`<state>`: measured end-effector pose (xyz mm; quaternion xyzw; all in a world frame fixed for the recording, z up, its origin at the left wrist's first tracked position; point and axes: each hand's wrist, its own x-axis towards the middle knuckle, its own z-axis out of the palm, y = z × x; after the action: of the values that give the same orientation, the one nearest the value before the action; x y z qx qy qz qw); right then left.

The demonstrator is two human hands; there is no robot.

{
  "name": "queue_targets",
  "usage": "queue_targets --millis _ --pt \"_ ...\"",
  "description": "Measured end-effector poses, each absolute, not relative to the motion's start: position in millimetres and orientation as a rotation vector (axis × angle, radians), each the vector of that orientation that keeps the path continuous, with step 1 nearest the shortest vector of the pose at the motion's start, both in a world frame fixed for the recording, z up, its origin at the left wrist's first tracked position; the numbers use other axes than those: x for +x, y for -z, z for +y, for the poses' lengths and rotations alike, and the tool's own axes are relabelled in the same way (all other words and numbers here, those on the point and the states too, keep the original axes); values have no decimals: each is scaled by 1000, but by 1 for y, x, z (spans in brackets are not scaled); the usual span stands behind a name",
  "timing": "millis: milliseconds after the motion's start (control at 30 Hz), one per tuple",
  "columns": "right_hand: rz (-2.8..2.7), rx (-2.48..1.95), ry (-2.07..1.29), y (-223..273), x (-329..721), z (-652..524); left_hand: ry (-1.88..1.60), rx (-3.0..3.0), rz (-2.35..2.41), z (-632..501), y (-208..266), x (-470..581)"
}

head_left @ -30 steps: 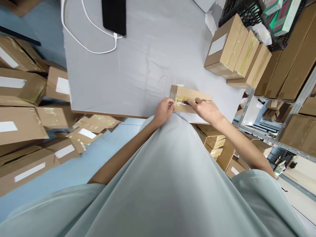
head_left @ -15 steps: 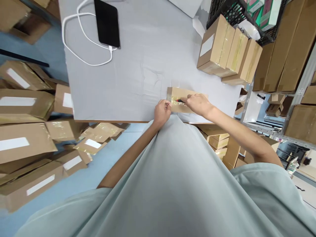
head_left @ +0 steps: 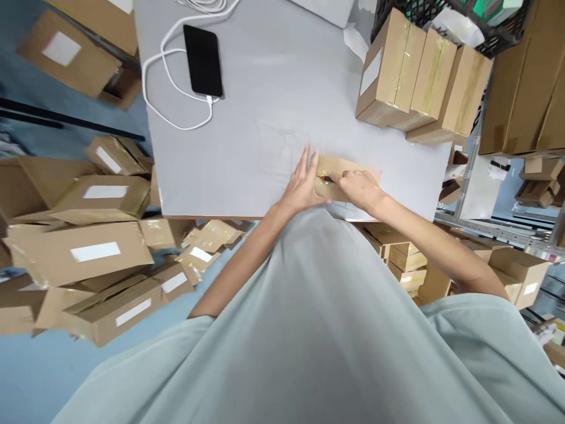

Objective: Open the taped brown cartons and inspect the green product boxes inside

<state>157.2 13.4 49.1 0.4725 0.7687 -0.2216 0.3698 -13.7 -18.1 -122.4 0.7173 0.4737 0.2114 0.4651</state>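
A small cardboard box (head_left: 346, 164) with shiny tape along its top lies near the front edge of the table. My left hand (head_left: 300, 185) rests at the box's left end, fingers spread and thumb stretched along the near side. In my closed right hand (head_left: 358, 187) is a small red and black box cutter (head_left: 327, 179), its tip pointing left over the tape. The hand hides most of its handle and part of the box top. Whether the blade is in the tape, I cannot tell.
A black phone (head_left: 203, 62) on a white cable (head_left: 154, 109) lies at the table's back left. Three taped boxes (head_left: 419, 76) stand at the right, before a black crate (head_left: 503, 29). Several cartons (head_left: 95, 250) are piled on the floor at left.
My left hand has gone from pinched fingers at the box's corner to spread fingers against its left end. My right hand keeps the cutter over the tape. The view has shifted a little.
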Motion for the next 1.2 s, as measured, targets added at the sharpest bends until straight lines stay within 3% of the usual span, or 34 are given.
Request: queue_targets --millis 267,1200 --pt "2091 1245 583 -36 170 18 -191 1986 1002 34 130 -17" --pt "1954 1290 673 -38 315 -25 -156 1978 992 3 123 76"
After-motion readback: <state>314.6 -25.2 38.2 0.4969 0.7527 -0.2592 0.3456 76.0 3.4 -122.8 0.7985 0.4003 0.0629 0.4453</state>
